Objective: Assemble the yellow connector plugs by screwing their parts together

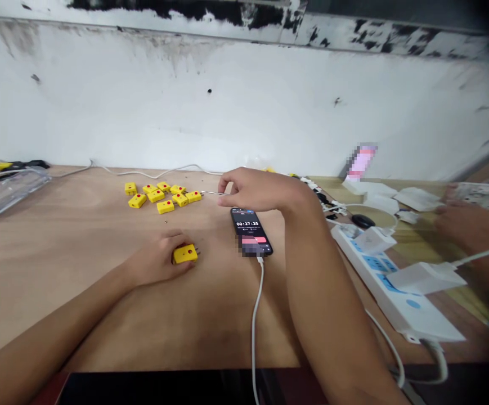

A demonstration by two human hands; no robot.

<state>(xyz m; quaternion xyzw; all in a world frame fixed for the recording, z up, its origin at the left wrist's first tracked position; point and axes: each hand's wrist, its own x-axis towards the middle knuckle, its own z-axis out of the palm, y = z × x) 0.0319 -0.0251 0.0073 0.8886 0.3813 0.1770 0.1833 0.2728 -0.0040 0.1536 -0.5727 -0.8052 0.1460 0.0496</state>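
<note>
My left hand (166, 256) rests on the table with its fingers curled round a yellow plug (184, 254). The plug has a red dot on top, and its thin metal pins point right. Farther up, my right hand (248, 188) is bent at the wrist and pinches a slim metal rod (214, 193), perhaps a screwdriver shaft; its handle is hidden by the fingers. The rod points left, its tip close to the rightmost plug (193, 196) of a loose group. Several similar yellow plugs (156, 195) with red dots make up that group.
A phone (250, 225) showing a timer lies below my right hand, its white cable (254, 320) running to the table's front edge. On the right is a white power strip (396, 281) with chargers. Another person's hand (459, 219) is beyond it. A clear plastic case (12, 188) sits far left.
</note>
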